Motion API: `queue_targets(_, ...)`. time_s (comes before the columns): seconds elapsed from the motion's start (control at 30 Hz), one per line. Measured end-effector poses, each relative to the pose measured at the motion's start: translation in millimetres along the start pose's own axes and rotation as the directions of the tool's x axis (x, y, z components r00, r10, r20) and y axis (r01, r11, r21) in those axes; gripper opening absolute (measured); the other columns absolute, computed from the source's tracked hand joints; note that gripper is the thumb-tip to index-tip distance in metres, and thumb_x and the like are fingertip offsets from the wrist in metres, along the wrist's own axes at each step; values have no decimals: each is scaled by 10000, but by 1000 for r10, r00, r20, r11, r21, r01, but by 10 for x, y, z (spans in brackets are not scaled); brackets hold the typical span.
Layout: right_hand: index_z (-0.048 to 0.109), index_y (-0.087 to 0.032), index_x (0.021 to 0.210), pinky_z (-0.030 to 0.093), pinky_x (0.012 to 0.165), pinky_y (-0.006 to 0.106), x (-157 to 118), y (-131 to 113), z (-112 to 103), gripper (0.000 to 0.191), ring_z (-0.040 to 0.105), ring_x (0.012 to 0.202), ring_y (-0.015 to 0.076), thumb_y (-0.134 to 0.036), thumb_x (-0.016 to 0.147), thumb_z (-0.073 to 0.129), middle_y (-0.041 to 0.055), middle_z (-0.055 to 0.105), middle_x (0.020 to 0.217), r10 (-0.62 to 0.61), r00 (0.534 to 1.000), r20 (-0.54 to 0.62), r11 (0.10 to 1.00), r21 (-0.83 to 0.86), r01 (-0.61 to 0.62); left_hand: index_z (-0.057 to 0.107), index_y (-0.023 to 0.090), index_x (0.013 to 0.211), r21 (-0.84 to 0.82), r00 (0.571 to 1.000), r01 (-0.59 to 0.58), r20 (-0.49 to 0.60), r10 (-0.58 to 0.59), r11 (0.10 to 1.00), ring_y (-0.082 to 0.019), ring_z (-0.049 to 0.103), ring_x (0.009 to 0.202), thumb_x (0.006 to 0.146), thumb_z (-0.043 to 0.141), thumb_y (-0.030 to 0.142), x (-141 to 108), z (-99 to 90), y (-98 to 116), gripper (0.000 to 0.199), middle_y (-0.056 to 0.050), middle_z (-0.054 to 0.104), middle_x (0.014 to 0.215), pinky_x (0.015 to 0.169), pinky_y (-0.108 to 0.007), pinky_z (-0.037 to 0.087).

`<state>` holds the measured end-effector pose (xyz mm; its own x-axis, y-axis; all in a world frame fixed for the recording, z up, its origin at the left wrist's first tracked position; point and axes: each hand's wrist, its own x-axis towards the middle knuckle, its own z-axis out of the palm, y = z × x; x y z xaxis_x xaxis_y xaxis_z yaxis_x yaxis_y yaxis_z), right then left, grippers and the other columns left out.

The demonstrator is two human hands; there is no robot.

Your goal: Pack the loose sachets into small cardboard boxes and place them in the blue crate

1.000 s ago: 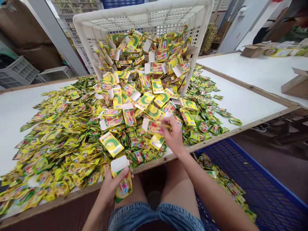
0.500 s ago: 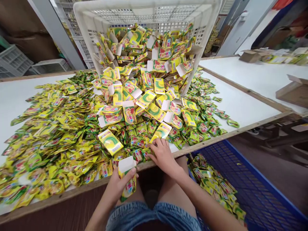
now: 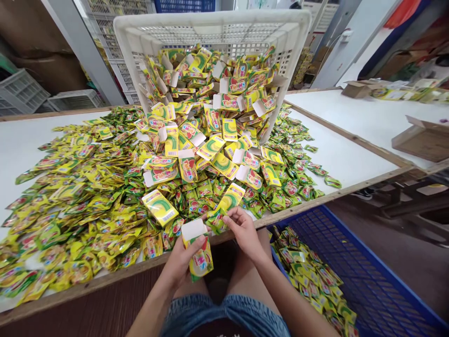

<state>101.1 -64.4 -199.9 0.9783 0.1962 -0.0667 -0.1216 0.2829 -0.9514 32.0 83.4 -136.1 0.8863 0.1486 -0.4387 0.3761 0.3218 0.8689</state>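
My left hand [image 3: 184, 260] is wrapped round a small yellow and green carton [image 3: 200, 255], its white flap standing open at the top. Between the thumb and fingers of my right hand [image 3: 243, 229] is a small green and yellow candy packet [image 3: 217, 221], just right of the carton's open end. A flat yellow carton [image 3: 160, 207] lies on the packets beyond my left hand. Another yellow carton [image 3: 231, 196] lies just past my right fingers. Loose packets [image 3: 101, 187] are heaped over the white tabletop to the left.
A white plastic crate [image 3: 210, 21] lies tipped towards me, spilling cartons onto the table. Below the table's wooden edge [image 3: 291, 213], a blue crate [image 3: 368, 262] at my right holds filled-looking cartons. Brown cardboard boxes [image 3: 419, 140] sit on the right-hand table.
My right hand has picked up a packet from the table edge and drawn it back towards the carton. The left hand has moved the carton right and slightly up.
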Motion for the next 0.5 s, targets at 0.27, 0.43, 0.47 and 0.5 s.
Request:
queue_targets(0.27,494,-193,738,413,529,196,-187,-103,-13,250,474,535,89,-381,721,658,-54,510,607,80,996,-36,985,154,-73,643,136,1059,-135,998,66,11,-65,989,-271,632,910,642,726,338,-73,92,-5,471,-121,660,1080,739,-315,503)
queue_targets(0.43,494,-196,770,436,552,208,-306,-109,-115,253,520,575,103,-405,746,634,-37,560,649,32,949,-312,989,149,16,605,170,1124,-163,997,70,23,-67,984,-296,618,978,664,710,330,-121,99,-11,499,-121,588,1214,830,-376,492)
queue_targets(0.47,489,-201,787,435,527,208,-321,-105,-140,262,519,552,103,-413,742,636,-42,564,637,38,935,-351,986,167,22,590,177,1145,-165,998,68,21,-66,984,-300,615,987,667,708,332,-130,98,-9,516,-122,581,1224,836,-382,491)
queue_targets(0.5,486,-204,795,432,500,205,-333,-102,-165,272,515,529,102,-417,734,644,-47,563,622,41,922,-386,984,176,30,577,182,1163,-170,998,65,16,-64,983,-305,612,993,667,708,334,-139,98,-6,534,-124,581,1225,838,-388,492)
